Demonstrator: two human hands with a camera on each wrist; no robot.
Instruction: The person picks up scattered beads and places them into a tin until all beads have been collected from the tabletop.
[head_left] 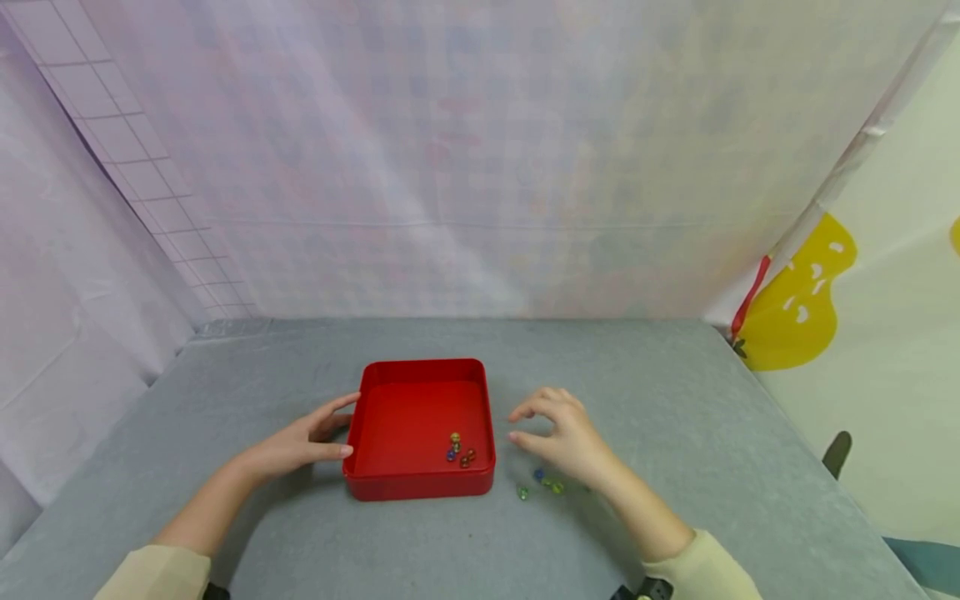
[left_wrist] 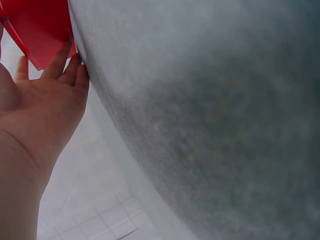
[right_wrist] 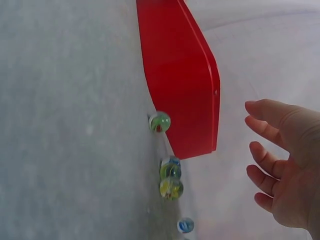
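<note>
A square red tray (head_left: 420,417) with low walls sits on the grey table, several marbles (head_left: 455,437) lying in its front right corner. Against its left wall rests my left hand (head_left: 300,442), fingers and thumb spread and touching the side; the left wrist view shows the fingertips at the red wall (left_wrist: 47,30). My right hand (head_left: 562,429) hovers just right of the tray, thumb and fingers apart with nothing between them. Below it, a loose group of glass marbles (head_left: 557,487) lies on the table. In the right wrist view a green marble (right_wrist: 160,122) appears nearest the tray.
Grey cloth covers the table (head_left: 360,550). A pale patterned curtain (head_left: 465,167) hangs along the back edge, and white sheets (head_left: 82,300) hang at the sides. The right-hand sheet bears a yellow printed shape (head_left: 806,308).
</note>
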